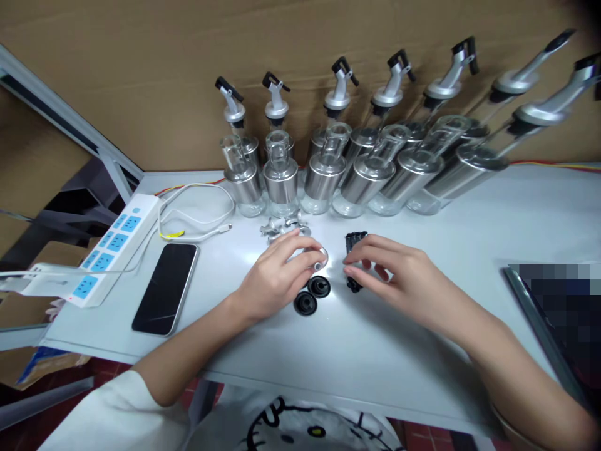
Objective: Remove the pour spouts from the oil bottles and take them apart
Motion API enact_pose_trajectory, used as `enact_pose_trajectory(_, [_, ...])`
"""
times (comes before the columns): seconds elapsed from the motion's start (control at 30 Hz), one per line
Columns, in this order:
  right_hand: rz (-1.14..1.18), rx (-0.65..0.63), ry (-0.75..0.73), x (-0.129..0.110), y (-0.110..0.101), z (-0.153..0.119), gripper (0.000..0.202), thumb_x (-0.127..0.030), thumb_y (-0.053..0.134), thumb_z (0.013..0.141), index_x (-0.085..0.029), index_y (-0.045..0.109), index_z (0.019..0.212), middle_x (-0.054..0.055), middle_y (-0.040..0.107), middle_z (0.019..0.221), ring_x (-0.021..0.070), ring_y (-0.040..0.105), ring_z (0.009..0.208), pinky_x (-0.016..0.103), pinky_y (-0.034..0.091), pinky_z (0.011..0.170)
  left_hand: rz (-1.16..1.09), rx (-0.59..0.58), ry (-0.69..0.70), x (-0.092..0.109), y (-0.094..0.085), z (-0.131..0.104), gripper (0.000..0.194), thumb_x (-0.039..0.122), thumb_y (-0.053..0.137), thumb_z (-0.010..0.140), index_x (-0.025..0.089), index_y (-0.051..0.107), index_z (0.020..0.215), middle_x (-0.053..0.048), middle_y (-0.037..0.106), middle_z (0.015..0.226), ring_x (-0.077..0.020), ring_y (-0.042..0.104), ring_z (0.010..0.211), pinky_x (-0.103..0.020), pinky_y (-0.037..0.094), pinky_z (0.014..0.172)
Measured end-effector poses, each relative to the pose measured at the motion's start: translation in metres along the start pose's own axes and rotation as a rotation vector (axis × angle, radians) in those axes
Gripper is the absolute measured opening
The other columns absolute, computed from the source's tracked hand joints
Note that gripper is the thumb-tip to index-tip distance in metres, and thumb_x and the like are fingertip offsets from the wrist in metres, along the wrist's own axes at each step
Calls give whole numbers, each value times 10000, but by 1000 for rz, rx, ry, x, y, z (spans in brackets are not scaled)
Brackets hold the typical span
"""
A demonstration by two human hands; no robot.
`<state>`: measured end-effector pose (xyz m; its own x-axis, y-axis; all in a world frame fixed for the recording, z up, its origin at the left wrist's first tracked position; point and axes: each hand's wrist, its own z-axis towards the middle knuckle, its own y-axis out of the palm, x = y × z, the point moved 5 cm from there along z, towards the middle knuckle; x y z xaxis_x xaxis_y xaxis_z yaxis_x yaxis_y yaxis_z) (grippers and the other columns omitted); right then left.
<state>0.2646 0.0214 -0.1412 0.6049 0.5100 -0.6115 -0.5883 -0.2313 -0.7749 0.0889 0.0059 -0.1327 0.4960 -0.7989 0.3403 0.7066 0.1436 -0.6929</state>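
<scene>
My left hand (pixel 284 269) is closed around a silver pourer spout (pixel 320 258), whose rounded metal end shows at the fingertips. Just below it, two round black stoppers (pixel 313 294) lie on the table. Beyond the knuckles is a small heap of silver pourer spouts (pixel 284 225), partly covered by this hand. My right hand (pixel 392 266) hovers over a row of small black levers (pixel 355 238), thumb and forefinger curved with their tips a little apart. Nothing shows between those tips. Part of the black row is hidden behind the fingers.
Several glass-and-steel bottles (pixel 280 181) without tops stand in front of bottles with pourers (pixel 277 109), against a cardboard wall. Left lie a phone (pixel 166 288), a white cable (pixel 197 186) and a power strip (pixel 117 244). A dark-screened device (pixel 539 313) is at right.
</scene>
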Motion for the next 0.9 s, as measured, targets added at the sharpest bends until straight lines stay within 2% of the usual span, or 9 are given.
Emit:
enact_pose_trajectory(0.07, [43, 64, 4, -5, -4, 1, 161, -285, 534, 925, -183, 659, 927, 54, 625, 885, 141, 563, 672, 258, 473, 586, -88, 9, -44, -1, 1, -1, 181, 24, 510, 897, 141, 588, 1010, -86, 649, 1074, -152, 625, 1074, -381, 475, 1058])
enact_pose_trajectory(0.2, [117, 91, 9, -11, -4, 2, 199, -284, 551, 918, -191, 665, 1052, 56, 678, 947, 130, 579, 645, 246, 490, 558, -258, 52, -96, 5, 4, -4, 213, -15, 524, 881, 131, 582, 1026, -136, 615, 1215, -174, 578, 1205, -326, 521, 1021])
enact_pose_trajectory(0.37, [223, 85, -24, -13, -4, 4, 193, -298, 547, 924, -195, 682, 1015, 43, 705, 896, 145, 636, 727, 227, 489, 567, -507, 105, -80, 12, 10, -7, 236, -15, 491, 900, 138, 554, 1068, -162, 446, 1435, -247, 514, 1282, -430, 513, 1032])
enact_pose_trajectory(0.5, [292, 89, 16, -9, -3, 3, 177, -344, 578, 905, -194, 664, 944, 28, 689, 801, 144, 621, 674, 238, 485, 572, -553, 168, -89, 11, 10, -7, 186, 20, 532, 899, 127, 567, 1047, -171, 480, 1415, -252, 522, 1272, -447, 522, 1011])
enact_pose_trajectory(0.67, [417, 89, 87, -4, 1, 0, 185, -380, 631, 862, -206, 621, 924, 41, 691, 837, 167, 636, 724, 266, 519, 617, -429, 159, -111, 10, 5, -5, 186, 43, 598, 872, 146, 613, 1026, -137, 635, 1251, -190, 630, 1146, -344, 581, 945])
enact_pose_trajectory(0.77, [468, 118, 108, -3, 2, 0, 184, -376, 645, 849, -210, 614, 923, 37, 682, 843, 166, 637, 725, 275, 531, 630, -406, 152, -124, 8, 4, -5, 171, 51, 602, 873, 143, 628, 1015, -120, 672, 1194, -169, 651, 1108, -297, 570, 959])
enact_pose_trajectory(0.9, [491, 124, 139, -4, 5, 1, 227, -414, 668, 832, -210, 629, 923, 43, 686, 870, 173, 638, 740, 278, 527, 626, -357, 149, -144, 5, 5, -7, 261, 124, 599, 898, 173, 596, 1154, -72, 697, 1156, -147, 677, 1055, -255, 575, 933])
